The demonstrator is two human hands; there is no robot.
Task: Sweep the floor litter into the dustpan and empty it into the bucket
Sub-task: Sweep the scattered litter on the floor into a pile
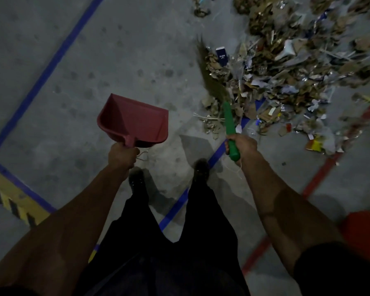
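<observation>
My left hand (121, 155) grips the handle of a red dustpan (135, 120), held above the floor with nothing in its tray. My right hand (240, 146) is closed around the green handle of a broom (230, 120). The broom's brown bristles (209, 77) reach forward to the left edge of a big litter pile (297, 67) of cardboard scraps, paper and foil at the upper right. A dark blue carton (222, 57) lies at the pile's near-left edge. An orange object (363, 229), possibly the bucket, shows at the lower right edge.
The grey concrete floor carries blue tape lines (51, 63), a red line (320, 178) and a yellow-black hazard strip (11, 201) at the left. My legs and shoes (201, 167) stand on a blue line. A small litter clump (201, 11) lies at the top.
</observation>
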